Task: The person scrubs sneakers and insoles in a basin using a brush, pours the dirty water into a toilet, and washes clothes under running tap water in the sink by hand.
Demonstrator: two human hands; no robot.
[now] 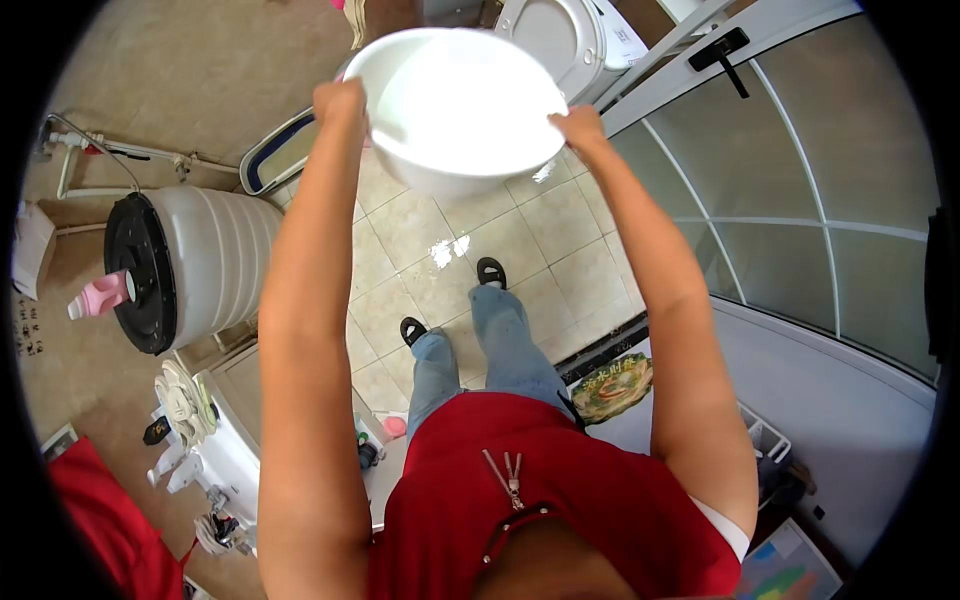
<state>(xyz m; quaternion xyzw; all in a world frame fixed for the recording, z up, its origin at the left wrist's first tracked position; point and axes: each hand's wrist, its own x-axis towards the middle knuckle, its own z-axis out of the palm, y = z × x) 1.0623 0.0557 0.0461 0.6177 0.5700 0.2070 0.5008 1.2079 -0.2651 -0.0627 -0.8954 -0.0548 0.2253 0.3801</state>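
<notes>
A large white basin is held out in front of me at arm's length, above the tiled floor. My left hand is closed on its left rim. On the opposite side, my right hand grips the right rim. The basin's white inside is overexposed, so I cannot tell whether anything lies in it. My fingers are partly hidden by the basin's edge.
A toilet stands beyond the basin. To the left is a ribbed water barrel with a pink bottle on its black lid. A glass-paned door stands at right. Below lie floor tiles and a patterned mat.
</notes>
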